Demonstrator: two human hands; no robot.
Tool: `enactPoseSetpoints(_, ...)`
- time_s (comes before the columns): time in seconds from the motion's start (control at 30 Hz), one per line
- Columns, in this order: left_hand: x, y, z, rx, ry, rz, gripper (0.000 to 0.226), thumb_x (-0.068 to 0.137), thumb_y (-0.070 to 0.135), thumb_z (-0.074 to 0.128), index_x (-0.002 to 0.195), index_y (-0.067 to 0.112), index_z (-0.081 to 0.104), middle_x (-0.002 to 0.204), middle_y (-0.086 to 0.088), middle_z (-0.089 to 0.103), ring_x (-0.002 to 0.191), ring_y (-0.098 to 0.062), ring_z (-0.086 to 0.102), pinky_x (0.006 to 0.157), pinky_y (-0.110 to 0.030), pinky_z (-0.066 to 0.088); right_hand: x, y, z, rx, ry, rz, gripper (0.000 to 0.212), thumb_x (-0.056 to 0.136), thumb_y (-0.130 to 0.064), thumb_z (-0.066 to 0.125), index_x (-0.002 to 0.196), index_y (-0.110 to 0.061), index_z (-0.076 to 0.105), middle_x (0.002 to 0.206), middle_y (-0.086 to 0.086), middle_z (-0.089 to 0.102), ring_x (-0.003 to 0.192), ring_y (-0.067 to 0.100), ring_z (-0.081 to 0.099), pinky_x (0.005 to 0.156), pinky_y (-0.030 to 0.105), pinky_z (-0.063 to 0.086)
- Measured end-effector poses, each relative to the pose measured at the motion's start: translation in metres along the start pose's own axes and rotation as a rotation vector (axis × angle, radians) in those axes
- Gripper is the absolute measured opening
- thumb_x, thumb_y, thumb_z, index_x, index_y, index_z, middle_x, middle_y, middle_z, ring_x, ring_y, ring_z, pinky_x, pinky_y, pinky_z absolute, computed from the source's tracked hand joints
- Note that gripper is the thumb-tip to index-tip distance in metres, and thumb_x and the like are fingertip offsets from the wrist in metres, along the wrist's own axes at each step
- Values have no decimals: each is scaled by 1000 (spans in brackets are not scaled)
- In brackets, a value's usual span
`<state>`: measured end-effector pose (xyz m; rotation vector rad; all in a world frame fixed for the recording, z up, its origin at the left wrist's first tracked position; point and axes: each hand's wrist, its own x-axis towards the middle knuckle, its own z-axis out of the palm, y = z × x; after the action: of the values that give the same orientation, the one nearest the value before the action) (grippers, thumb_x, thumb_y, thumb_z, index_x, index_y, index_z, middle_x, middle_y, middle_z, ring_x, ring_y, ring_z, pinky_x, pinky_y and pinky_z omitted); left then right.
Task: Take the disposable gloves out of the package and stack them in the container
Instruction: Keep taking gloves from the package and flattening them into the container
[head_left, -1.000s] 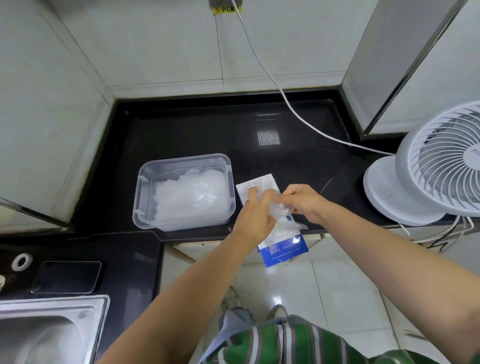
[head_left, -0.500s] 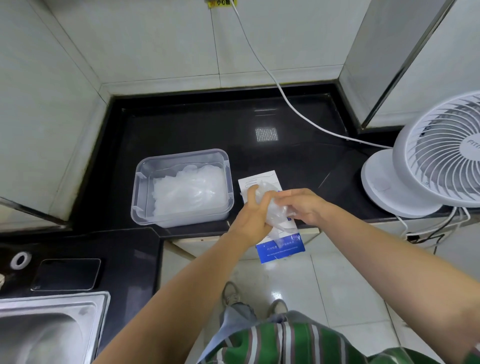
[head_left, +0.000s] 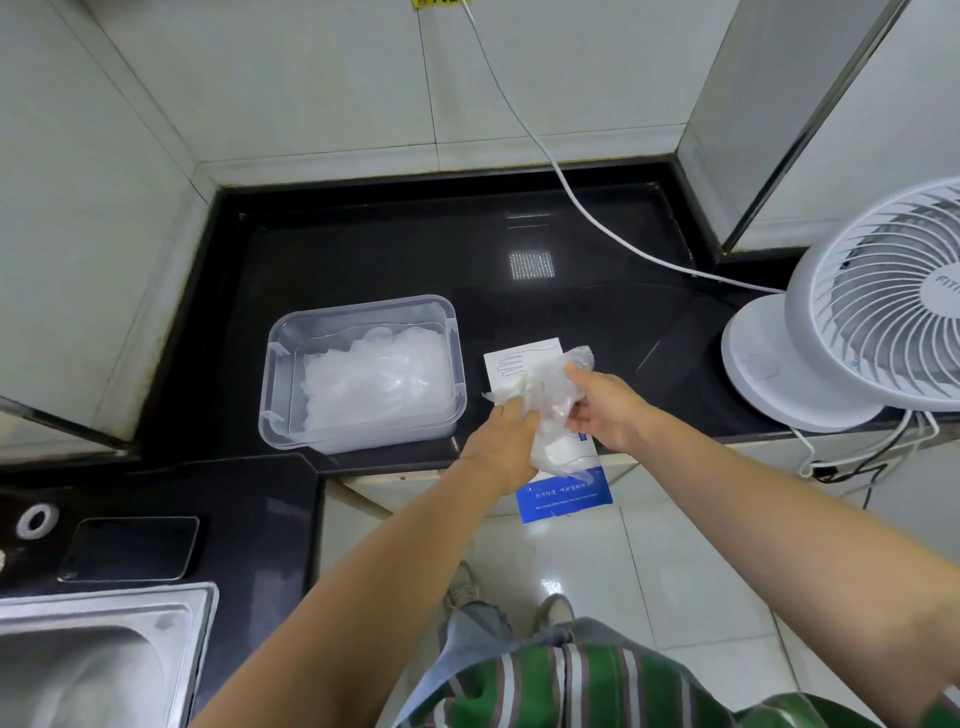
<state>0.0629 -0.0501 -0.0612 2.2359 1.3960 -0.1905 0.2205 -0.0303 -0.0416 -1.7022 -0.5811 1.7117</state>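
Observation:
A white and blue glove package (head_left: 563, 493) lies on the black counter's front edge, its blue end hanging over. Above it I hold a crumpled bunch of clear plastic gloves (head_left: 553, 400). My left hand (head_left: 506, 441) grips the bunch from the left and my right hand (head_left: 605, 402) pinches it from the right. Just left of my hands stands a clear plastic container (head_left: 358, 317) with a heap of clear gloves (head_left: 374, 382) inside.
A white desk fan (head_left: 857, 312) stands at the counter's right end, its white cable (head_left: 566, 187) crossing the back. A steel sink (head_left: 93, 660) and a dark phone (head_left: 130, 548) sit lower left. Tiled walls close the back and left.
The bunch of gloves has come up out of the package between my hands. My right hand has shifted right and opened outward.

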Motion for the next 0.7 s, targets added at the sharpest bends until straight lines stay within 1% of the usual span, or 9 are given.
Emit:
enactPoseSetpoints(0.17, 4, 2, 1, 124, -90, -2, 63, 94, 25, 58, 148, 15, 28, 155, -9, 15, 138, -26, 26, 103, -35, 40, -6, -13, -3, 52, 143, -124, 17, 99, -29, 52, 108, -18, 62, 106, 9, 70, 94, 23, 68, 78, 35, 57)
enactPoseSetpoints(0.3, 7, 2, 0, 129, -119, 8, 64, 92, 25, 60, 146, 14, 30, 154, -8, 15, 138, -26, 24, 100, -36, 42, -9, -32, -4, 143, 161, -225, 31, 99, -32, 50, 118, -11, 63, 83, 5, 69, 71, 14, 66, 63, 27, 55)
enactPoseSetpoints(0.33, 8, 1, 0, 83, -139, 6, 64, 90, 26, 61, 146, 15, 31, 153, -8, 17, 136, -26, 26, 99, -36, 42, -9, -37, -3, 140, 141, -247, 34, 100, -32, 48, 120, -9, 63, 79, 4, 69, 69, 13, 65, 64, 27, 53)
enactPoseSetpoints(0.43, 13, -5, -8, -241, -155, -57, 67, 80, 32, 68, 139, 21, 40, 143, -5, 35, 127, -25, 40, 100, -40, 46, -11, -47, 4, 120, 50, -319, 38, 103, -31, 39, 120, -8, 64, 85, 5, 75, 80, 17, 64, 78, 32, 51)
enactPoseSetpoints(0.47, 12, -6, -15, -370, -135, -88, 70, 76, 36, 72, 138, 24, 41, 143, -3, 35, 127, -24, 43, 101, -43, 46, -11, -49, 6, 112, 24, -328, 39, 104, -30, 37, 120, -9, 65, 88, 6, 76, 82, 18, 64, 79, 32, 51)
enactPoseSetpoints(0.5, 11, -8, -23, -472, -111, -102, 73, 76, 40, 72, 140, 27, 40, 147, 1, 29, 131, -24, 39, 105, -46, 43, -12, -50, 8, 116, -1, -326, 39, 104, -30, 37, 120, -9, 65, 90, 7, 76, 82, 18, 64, 77, 31, 51)
enactPoseSetpoints(0.57, 9, -10, -41, -618, -86, -79, 62, 86, 46, 63, 142, 31, 39, 152, 6, 19, 139, -22, 28, 113, -46, 33, -12, -51, 12, 122, -31, -321, 37, 103, -30, 39, 116, -11, 68, 91, 8, 75, 78, 15, 68, 70, 27, 54)
enactPoseSetpoints(0.63, 5, -11, -61, -864, -27, -105, 53, 89, 57, 52, 136, 34, 45, 147, 8, 28, 135, -19, 34, 111, -43, 34, -14, -53, 19, 93, -10, -307, 32, 102, -29, 43, 103, -11, 70, 83, 7, 72, 64, 13, 65, 60, 24, 52)
enactPoseSetpoints(0.7, 3, -10, -81, -1056, 90, -177, 56, 89, 68, 40, 131, 33, 51, 141, 7, 42, 124, -14, 45, 108, -42, 38, -10, -51, 22, -74, 43, -338, 26, 102, -28, 48, 98, -11, 68, 77, 6, 65, 64, 14, 60, 61, 25, 50)
